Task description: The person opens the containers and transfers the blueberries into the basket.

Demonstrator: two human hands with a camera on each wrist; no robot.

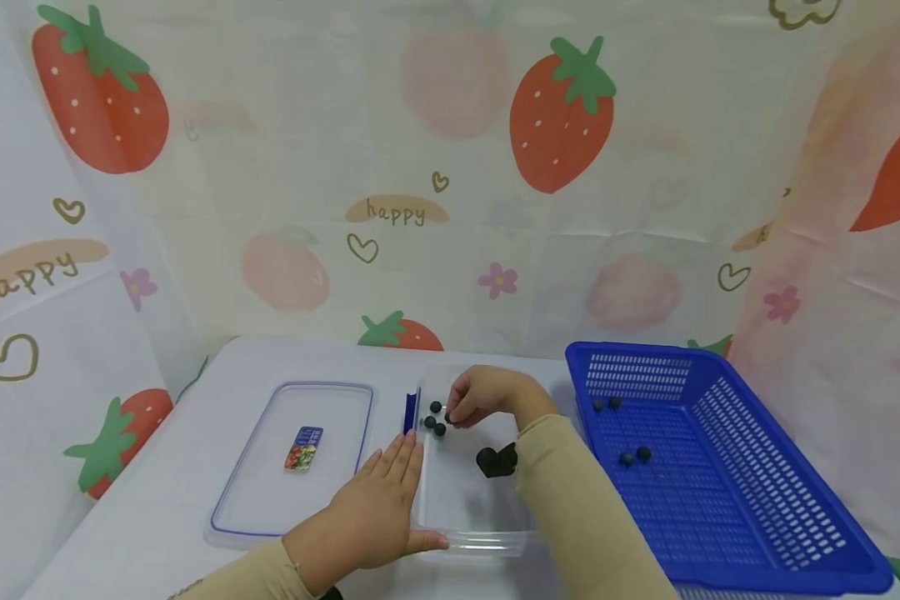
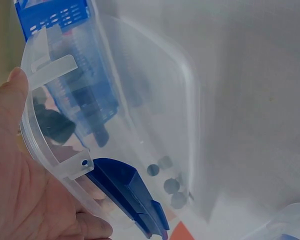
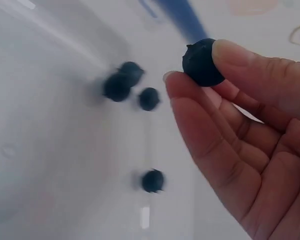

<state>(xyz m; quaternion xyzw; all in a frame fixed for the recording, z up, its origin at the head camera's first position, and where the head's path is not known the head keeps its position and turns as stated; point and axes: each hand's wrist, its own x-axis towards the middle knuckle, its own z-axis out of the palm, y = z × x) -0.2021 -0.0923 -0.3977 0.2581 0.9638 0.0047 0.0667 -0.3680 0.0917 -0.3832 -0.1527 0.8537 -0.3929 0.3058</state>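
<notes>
A clear plastic container (image 1: 457, 500) stands before me with several blueberries (image 1: 440, 430) near its far left corner. My right hand (image 1: 487, 396) reaches over it and pinches one blueberry (image 3: 205, 62) between thumb and fingertips. Loose blueberries (image 3: 149, 99) lie below that hand in the right wrist view. Along the container's left side rests my left hand (image 1: 371, 508), fingers straight, thumb stretched out at the near rim. A blue clasp (image 2: 127, 190) hangs from that side by the left fingers.
Left of the container lies a clear lid (image 1: 251, 492) with a blue seal and a printed label (image 1: 303, 448). A blue basket (image 1: 750, 492) at the right holds several blueberries (image 1: 643, 453). A dark shape (image 1: 497, 461) shows inside the container by the right sleeve.
</notes>
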